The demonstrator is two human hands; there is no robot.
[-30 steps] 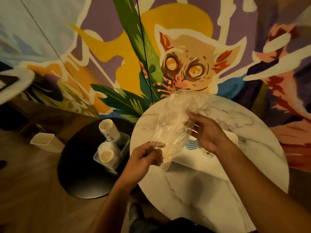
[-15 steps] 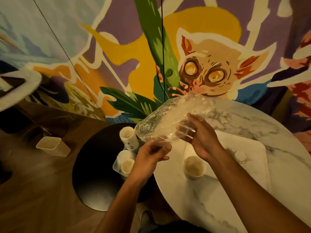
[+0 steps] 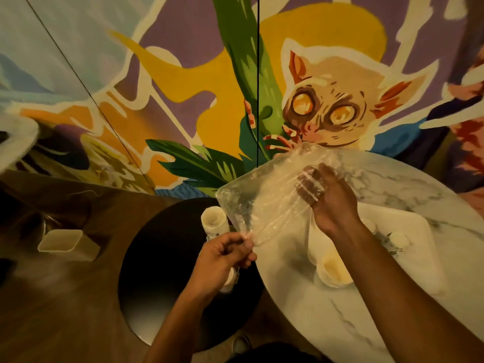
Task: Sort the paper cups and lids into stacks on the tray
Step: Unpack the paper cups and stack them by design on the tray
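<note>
While both hands are busy with the clear plastic bag (image 3: 264, 195), no cup or lid is being handled; the bag looks empty, so my guess is it held the stock and is being flattened or folded out of the way. The left hand (image 3: 225, 260) pinches the bag's lower corner between thumb and fingertips, closed on the film. The right hand (image 3: 332, 203) lies spread against the bag's far side, fingers (image 3: 310, 186) showing through the plastic and pressing it; whether the thumb clamps the film, I cannot tell.

Doing this well, as I judge it: keep the corner pinch firm, draw the film taut, fold it clear of the tray, and set it down away from the cups so it does not sweep them over. Thin film clings and drags, and the light cups would tip easily.

An open paper cup (image 3: 334, 271) stands upright at the near left edge of the white tray (image 3: 419, 231) on the marble table (image 3: 314, 323), below the right wrist and well clear of either hand. A small round lid (image 3: 399, 239) lies further right on the tray; a second pale round by the wrist is too blurred to name. Another paper cup (image 3: 213, 221) leans on the dark round table (image 3: 157, 284) just above the left hand, near it but apart. More pale cups sit partly hidden under that hand.
</note>
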